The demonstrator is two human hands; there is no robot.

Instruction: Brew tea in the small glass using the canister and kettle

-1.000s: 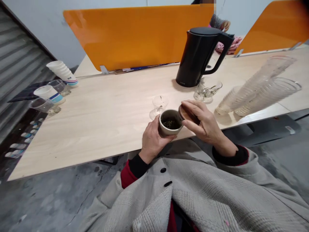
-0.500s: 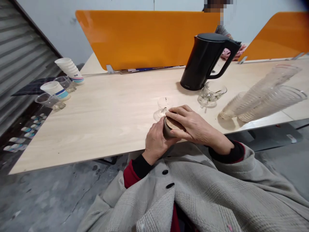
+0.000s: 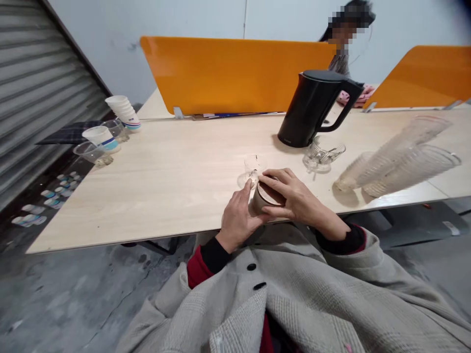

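Lid-closing step, I reckon: left hand (image 3: 237, 220) cups the small tea jar (image 3: 257, 202) at the table (image 3: 165, 171) edge, right hand (image 3: 290, 198) pinches the lid (image 3: 268, 192) flat on top. Next it probably needs pressing down evenly.

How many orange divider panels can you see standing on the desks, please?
2: one orange panel stands along the far edge of the desk behind the black kettle; another orange panel stands at far right, partly cut off.
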